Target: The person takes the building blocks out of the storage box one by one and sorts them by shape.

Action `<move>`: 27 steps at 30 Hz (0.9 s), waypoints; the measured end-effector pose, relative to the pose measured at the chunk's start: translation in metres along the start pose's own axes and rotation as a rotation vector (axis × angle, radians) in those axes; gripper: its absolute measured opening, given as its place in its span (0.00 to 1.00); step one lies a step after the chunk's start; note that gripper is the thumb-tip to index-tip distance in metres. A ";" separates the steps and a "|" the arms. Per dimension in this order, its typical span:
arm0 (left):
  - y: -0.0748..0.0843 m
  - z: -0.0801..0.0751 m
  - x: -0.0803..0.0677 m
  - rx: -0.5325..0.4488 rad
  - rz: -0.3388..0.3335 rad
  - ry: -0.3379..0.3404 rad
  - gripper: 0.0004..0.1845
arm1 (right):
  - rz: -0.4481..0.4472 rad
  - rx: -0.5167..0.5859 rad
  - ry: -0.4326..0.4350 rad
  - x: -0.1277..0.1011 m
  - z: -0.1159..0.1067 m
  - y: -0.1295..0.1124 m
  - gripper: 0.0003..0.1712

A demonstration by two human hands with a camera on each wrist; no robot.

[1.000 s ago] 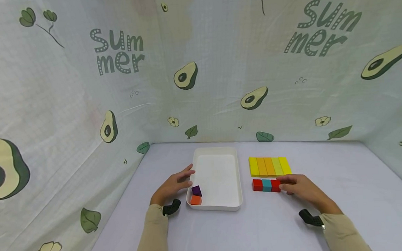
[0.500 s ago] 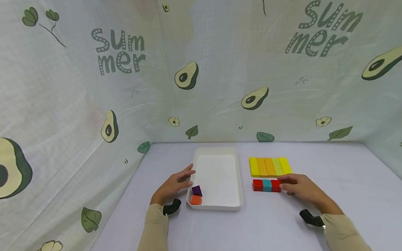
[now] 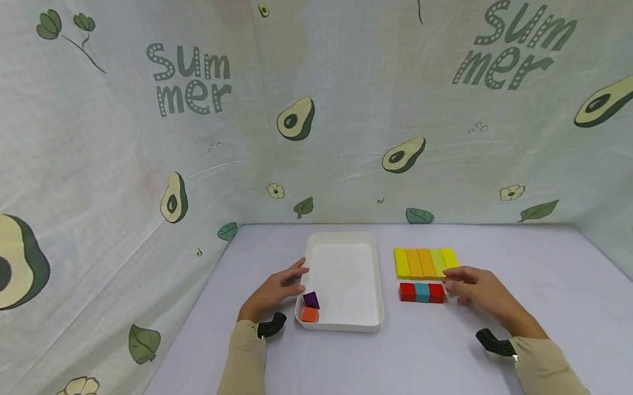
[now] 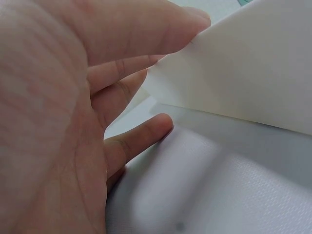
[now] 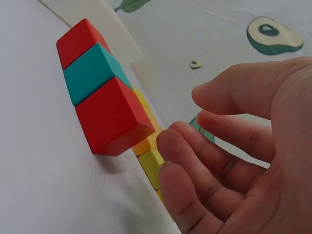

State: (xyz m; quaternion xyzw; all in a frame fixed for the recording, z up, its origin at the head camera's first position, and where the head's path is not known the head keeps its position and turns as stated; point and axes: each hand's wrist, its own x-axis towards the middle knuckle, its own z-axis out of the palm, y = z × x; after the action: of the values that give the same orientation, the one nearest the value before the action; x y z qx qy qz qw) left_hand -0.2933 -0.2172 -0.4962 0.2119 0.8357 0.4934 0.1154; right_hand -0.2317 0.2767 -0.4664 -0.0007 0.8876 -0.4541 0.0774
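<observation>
My left hand (image 3: pixel 270 293) lies at the left side of a shallow white tray (image 3: pixel 347 261), its fingertips against the outer wall. In the left wrist view the thumb touches the tray wall (image 4: pixel 243 73) near its rim, and one lower finger reaches along the tabletop. At the right end of a row of blocks, my right hand (image 3: pixel 485 293) hovers with loosely bent fingers and nothing between them. That row has a red block (image 3: pixel 407 292), a teal block (image 5: pixel 95 73) and another red block (image 5: pixel 112 114), side by side. A small gap separates the fingertips from the nearer red block.
Several yellow and orange flat blocks (image 3: pixel 419 263) lie side by side just behind the row. In the tray's near left corner are a purple block (image 3: pixel 311 300) and an orange block (image 3: pixel 309 315). A patterned cloth (image 3: pixel 348 178) hangs behind the table.
My right hand has drawn off the right red block and shifted slightly right and away from me. The left hand keeps its place at the tray. The blocks look unmoved.
</observation>
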 end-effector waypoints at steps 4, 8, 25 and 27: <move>0.000 0.000 -0.003 0.012 0.000 -0.002 0.29 | -0.052 0.029 0.029 0.001 0.004 -0.010 0.35; 0.001 -0.001 -0.002 0.012 0.000 -0.005 0.30 | -0.108 0.085 0.010 0.007 0.013 -0.025 0.36; 0.003 0.002 0.000 -0.057 -0.031 0.003 0.30 | -0.360 0.200 -0.434 0.056 0.074 -0.110 0.25; 0.003 0.003 -0.001 -0.054 -0.039 0.010 0.30 | -0.375 0.178 -0.473 0.061 0.087 -0.119 0.25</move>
State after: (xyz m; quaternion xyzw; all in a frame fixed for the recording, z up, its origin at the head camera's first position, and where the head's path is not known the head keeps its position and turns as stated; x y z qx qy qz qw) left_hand -0.2903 -0.2138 -0.4953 0.1901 0.8265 0.5146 0.1264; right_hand -0.2884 0.1325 -0.4286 -0.2632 0.7862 -0.5235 0.1963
